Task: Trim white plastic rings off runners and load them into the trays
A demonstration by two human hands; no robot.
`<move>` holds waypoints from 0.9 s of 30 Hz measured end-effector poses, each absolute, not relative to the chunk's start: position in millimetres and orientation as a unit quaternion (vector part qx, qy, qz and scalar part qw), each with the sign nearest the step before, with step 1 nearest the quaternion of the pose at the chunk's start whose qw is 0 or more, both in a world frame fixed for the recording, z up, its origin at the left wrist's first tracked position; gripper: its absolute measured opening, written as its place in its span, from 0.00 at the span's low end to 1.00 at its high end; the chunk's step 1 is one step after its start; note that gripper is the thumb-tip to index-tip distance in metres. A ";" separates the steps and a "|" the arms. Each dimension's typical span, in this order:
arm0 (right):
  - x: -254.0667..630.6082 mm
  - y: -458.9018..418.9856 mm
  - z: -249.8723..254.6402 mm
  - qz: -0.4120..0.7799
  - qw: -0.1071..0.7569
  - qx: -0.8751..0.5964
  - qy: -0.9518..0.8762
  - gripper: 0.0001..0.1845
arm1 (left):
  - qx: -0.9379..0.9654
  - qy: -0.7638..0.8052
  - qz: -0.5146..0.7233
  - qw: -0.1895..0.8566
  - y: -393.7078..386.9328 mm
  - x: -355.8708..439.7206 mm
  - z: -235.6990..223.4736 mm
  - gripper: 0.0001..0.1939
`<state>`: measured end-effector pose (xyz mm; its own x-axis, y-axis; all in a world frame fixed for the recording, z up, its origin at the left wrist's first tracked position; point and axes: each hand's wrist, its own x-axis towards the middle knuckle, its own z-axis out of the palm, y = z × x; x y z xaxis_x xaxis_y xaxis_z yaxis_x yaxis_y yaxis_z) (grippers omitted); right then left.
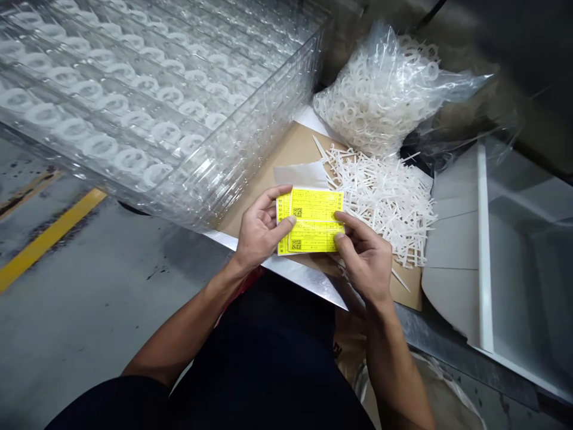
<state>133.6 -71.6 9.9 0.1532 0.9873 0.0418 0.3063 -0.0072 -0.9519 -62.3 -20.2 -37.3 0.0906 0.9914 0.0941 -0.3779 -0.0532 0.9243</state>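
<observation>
My left hand (262, 227) and my right hand (364, 257) both grip a small stack of bright yellow printed labels (311, 221) with QR codes. The left thumb lies across the labels' left part, while the right thumb and fingers pinch their right edge. Just behind them lies a white paper sheet (302, 175) on a brown cardboard sheet (286, 155). A loose heap of white plastic runner pieces (380, 206) sits right beside my right hand. Above it is a clear plastic bag of white plastic rings (376, 89).
A large clear plastic tray (268, 143) holding rows of white rings fills the upper left. Below it lies a grey concrete floor (89, 298) with a yellow stripe. A white and grey bin (465, 251) stands at the right, past a metal edge.
</observation>
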 end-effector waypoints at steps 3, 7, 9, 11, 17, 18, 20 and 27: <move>133.4 -72.0 10.1 0.378 0.460 -0.605 -0.528 0.18 | 0.436 0.353 0.574 0.596 -20.4 -62.4 -35.3 0.29; 133.2 -72.5 13.0 0.375 0.460 -0.607 -0.529 0.17 | 0.429 0.347 0.576 0.603 -20.5 -62.6 -34.1 0.29; 134.0 -72.8 14.2 0.371 0.457 -0.609 -0.531 0.17 | 0.427 0.349 0.573 0.607 -20.5 -62.7 -34.2 0.29; 135.2 -73.2 14.7 0.365 0.451 -0.613 -0.536 0.18 | 0.426 0.352 0.569 0.609 -20.6 -62.8 -34.1 0.29; 136.3 -74.8 14.8 0.359 0.452 -0.617 -0.536 0.18 | 0.428 0.351 0.562 0.615 -21.4 -62.8 -34.3 0.30; 136.1 -75.0 15.1 0.359 0.453 -0.617 -0.534 0.18 | 0.428 0.348 0.561 0.617 -21.5 -62.8 -34.9 0.30; 135.6 -75.2 15.8 0.358 0.455 -0.617 -0.533 0.17 | 0.429 0.342 0.562 0.619 -21.1 -62.7 -36.9 0.30; 136.1 -75.5 15.2 0.355 0.459 -0.613 -0.536 0.17 | 0.448 0.324 0.567 0.611 -18.2 -62.8 -44.0 0.30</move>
<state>136.1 -75.5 15.2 0.1737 0.9832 0.0565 0.3300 -0.0040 -0.9440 -62.8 -18.2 -44.0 0.1472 0.9828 0.1118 -0.4014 -0.0440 0.9148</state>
